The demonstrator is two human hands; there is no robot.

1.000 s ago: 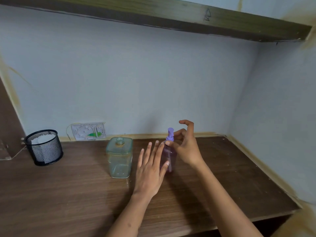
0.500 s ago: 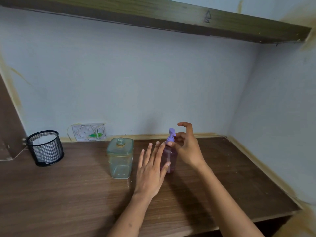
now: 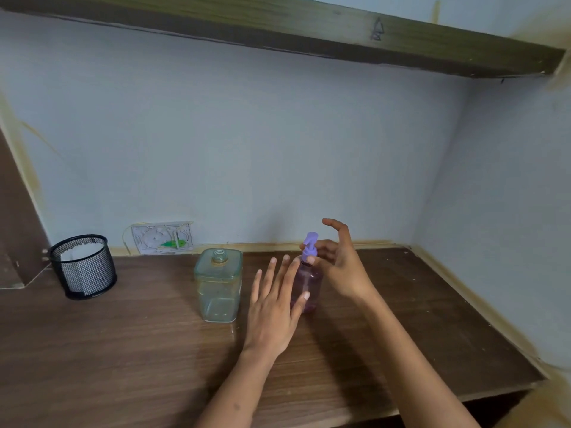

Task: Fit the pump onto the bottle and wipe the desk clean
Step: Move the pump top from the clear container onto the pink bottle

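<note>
A small pink translucent bottle [image 3: 309, 284] stands upright on the brown wooden desk [image 3: 123, 350], with a purple pump [image 3: 310, 246] sitting in its neck. My right hand [image 3: 343, 264] pinches the pump's collar between thumb and middle fingers, index finger raised above. My left hand [image 3: 275, 307] has straight fingers laid against the bottle's left side, thumb tip on its front. A clear square bottle [image 3: 218, 287] with an open threaded neck stands just left of my left hand.
A black mesh cup [image 3: 82, 267] with white tissue inside stands at the desk's back left. A wall socket plate [image 3: 162, 237] sits low on the back wall. A wooden shelf [image 3: 309, 29] runs overhead. The right wall borders the desk.
Both hands and the pink bottle stay almost in place; my right fingers have shifted slightly around the pump collar.
</note>
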